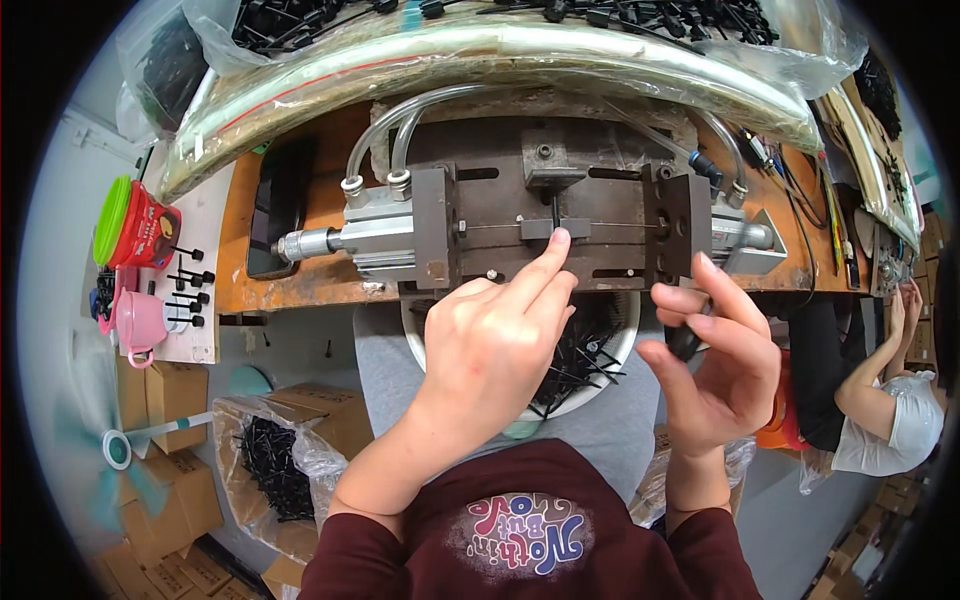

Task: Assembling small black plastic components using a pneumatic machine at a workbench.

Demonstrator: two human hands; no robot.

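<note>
My left hand [500,335] reaches up to a metal press fixture [560,215] on the bench, its index fingertip touching a small black pin part [556,212] standing in the central slot. My right hand [715,350] hovers to the right below the fixture, fingers curled around a small dark object I cannot make out. A white bowl [625,335] of several black pin parts sits on my lap under both hands, mostly hidden by them.
Pneumatic cylinders [340,240] with clear hoses flank the fixture. Clear plastic bags of black parts [500,30] lie across the bench's far side. A pink cup [140,320] and red container [140,225] stand at left. Cardboard boxes [175,395] lie below. Another person [890,400] sits at right.
</note>
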